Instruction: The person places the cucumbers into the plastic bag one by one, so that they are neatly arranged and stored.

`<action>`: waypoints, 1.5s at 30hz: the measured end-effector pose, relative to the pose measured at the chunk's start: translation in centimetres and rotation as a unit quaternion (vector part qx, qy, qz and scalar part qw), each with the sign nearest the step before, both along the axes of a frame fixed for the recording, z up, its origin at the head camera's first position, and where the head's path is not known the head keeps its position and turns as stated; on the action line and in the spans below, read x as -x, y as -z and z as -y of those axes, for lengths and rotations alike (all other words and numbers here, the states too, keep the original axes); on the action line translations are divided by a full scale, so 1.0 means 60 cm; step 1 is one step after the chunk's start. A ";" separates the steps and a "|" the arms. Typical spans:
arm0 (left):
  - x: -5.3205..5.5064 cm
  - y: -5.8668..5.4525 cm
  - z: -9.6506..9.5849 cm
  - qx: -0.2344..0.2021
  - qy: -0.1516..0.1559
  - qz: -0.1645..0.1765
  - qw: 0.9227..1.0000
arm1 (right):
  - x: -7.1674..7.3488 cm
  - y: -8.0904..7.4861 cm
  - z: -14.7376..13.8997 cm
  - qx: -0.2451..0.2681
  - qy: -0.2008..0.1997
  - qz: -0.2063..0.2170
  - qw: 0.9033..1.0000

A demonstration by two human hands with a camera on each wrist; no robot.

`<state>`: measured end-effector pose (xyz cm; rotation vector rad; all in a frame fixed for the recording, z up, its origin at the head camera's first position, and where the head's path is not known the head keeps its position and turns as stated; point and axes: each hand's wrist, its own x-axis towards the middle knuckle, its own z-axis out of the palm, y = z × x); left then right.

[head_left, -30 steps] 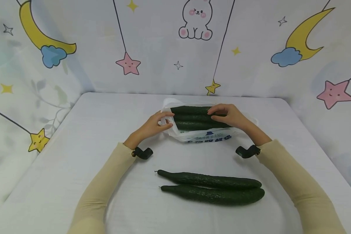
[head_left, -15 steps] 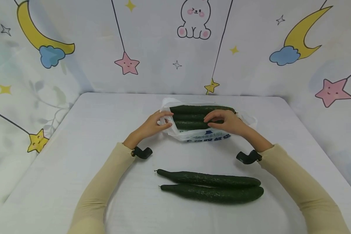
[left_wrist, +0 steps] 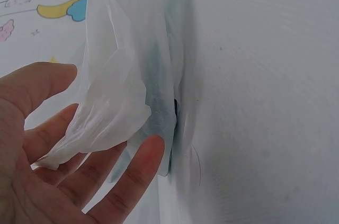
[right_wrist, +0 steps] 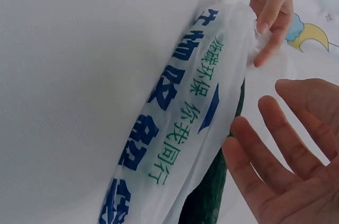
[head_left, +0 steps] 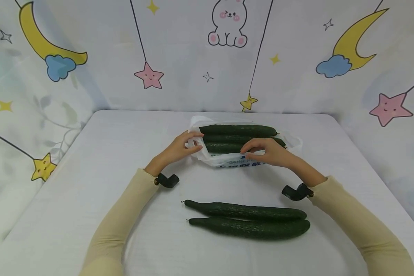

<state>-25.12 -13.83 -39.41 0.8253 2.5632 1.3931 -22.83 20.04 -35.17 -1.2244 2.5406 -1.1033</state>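
Several long dark green cucumbers (head_left: 238, 129) lie side by side in a white plastic bag (head_left: 212, 160) with its mouth facing up. At the bag's left end is my left hand (head_left: 183, 146); its loose fingers (left_wrist: 95, 177) touch the thin plastic, and the thumb stands apart. My right hand (head_left: 270, 151) is over the near side of the bag, partly covering the lowest cucumber. In the right wrist view its relaxed fingers (right_wrist: 254, 179) come right at the bag's printed edge, holding nothing.
Two more cucumbers, the upper one (head_left: 248, 211) and the lower one (head_left: 252, 229), lie parallel on the white table (head_left: 151, 245) nearer to me. A patterned cloth backdrop (head_left: 179, 46) rises behind the table.
My right hand has moved nearer to me, from over the cucumbers to the near edge of the bag, uncovering their right ends. The left hand has stayed in place.
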 end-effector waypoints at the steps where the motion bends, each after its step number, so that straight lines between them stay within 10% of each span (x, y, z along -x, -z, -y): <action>1: 0.000 0.000 0.000 0.000 0.000 0.000 1.000 | -0.002 0.001 0.000 0.000 -0.003 0.003 1.000; 45: -0.001 0.002 -0.002 0.006 -0.002 -0.001 1.000 | -0.082 0.005 -0.002 -0.066 -0.130 0.091 0.985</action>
